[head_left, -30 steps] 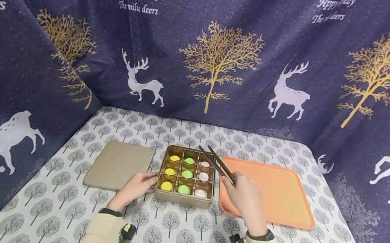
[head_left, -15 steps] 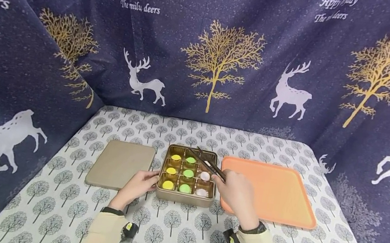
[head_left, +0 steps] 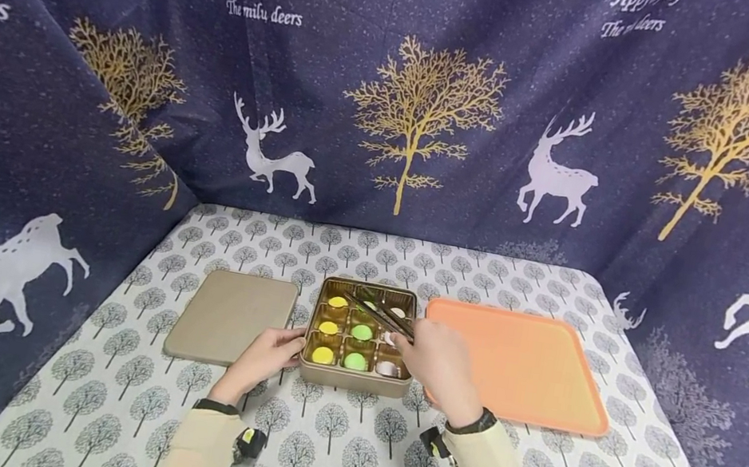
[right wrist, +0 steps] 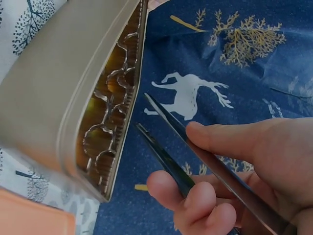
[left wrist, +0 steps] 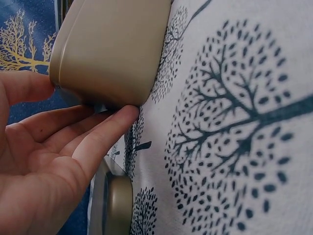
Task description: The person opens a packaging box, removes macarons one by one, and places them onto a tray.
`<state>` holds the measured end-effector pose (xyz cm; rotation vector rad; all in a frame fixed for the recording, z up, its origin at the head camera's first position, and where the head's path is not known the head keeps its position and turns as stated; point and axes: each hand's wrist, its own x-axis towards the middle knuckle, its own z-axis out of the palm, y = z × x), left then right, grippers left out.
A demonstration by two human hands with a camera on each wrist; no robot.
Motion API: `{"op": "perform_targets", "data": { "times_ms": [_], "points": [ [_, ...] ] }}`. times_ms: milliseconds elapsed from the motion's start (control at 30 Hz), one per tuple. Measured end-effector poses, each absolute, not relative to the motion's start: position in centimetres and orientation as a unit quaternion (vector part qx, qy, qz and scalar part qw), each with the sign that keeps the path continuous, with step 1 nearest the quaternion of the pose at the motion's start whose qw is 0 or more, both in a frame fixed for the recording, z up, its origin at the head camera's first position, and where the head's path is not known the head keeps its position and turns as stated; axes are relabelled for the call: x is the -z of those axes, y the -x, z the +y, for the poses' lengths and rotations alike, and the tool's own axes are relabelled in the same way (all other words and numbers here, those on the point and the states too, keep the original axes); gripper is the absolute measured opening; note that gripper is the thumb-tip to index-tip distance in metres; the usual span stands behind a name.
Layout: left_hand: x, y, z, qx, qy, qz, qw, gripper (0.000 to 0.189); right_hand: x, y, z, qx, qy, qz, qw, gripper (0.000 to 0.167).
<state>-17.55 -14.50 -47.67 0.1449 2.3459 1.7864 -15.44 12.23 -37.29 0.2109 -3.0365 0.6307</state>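
Note:
My left hand touches the left side of a gold-brown box; in the left wrist view the thumb is at its rim and extended fingers reach its lower wall. Inside, a clear divided insert holds yellow, green and pale round pieces in separate compartments, arranged by colour in columns. My right hand holds dark metal tongs, their tips over the back of the box near the middle column. In the right wrist view the tongs' prongs stand apart with nothing between them.
A flat gold-brown lid lies left of the box. To the right is an orange tray, partly behind the right hand. A tree-patterned cloth covers the table, and a dark blue curtain hangs behind and at the sides.
My right hand has moved left and slightly down with the tongs, whose tips pass from the box's back right to its back middle. The left hand stays at the box.

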Motion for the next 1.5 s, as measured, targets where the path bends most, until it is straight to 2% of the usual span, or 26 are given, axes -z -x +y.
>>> {"op": "perform_targets", "data": {
  "times_ms": [167,400,567,767,1067,1133,1300,1500],
  "points": [
    [47.6,17.6,-14.3,-0.606,-0.048,0.788,0.094,0.042,36.7,15.8,11.6,-0.205,-0.068,-0.976,-0.004,0.03],
    [47.5,17.6,-14.5,-0.606,-0.047,0.788,0.095,0.042,35.7,16.7,10.4,-0.161,-0.096,-0.982,-0.003,0.033],
    [47.5,17.3,-14.4,-0.602,-0.045,0.791,0.099,0.043,35.2,17.4,9.5,-0.152,-0.102,-0.983,-0.02,0.027],
    [47.5,17.1,-14.4,-0.602,-0.048,0.79,0.102,0.044,35.0,18.0,8.5,-0.096,-0.104,-0.99,-0.006,0.02],
    [47.5,17.2,-14.3,-0.594,-0.047,0.797,0.098,0.045,32.7,18.8,5.5,-0.035,-0.07,-0.995,-0.062,0.012],
    [47.5,17.2,-14.3,-0.595,-0.044,0.797,0.094,0.045,32.3,19.1,4.7,-0.009,-0.064,-0.995,-0.077,0.015],
    [47.6,16.9,-14.3,-0.601,-0.04,0.793,0.094,0.044,31.8,20.0,3.1,0.044,-0.055,-0.991,-0.113,0.042],
    [47.4,16.9,-14.1,-0.615,-0.044,0.782,0.098,0.045,31.4,20.7,2.7,0.062,-0.076,-0.99,-0.105,0.029]
  ]
}}
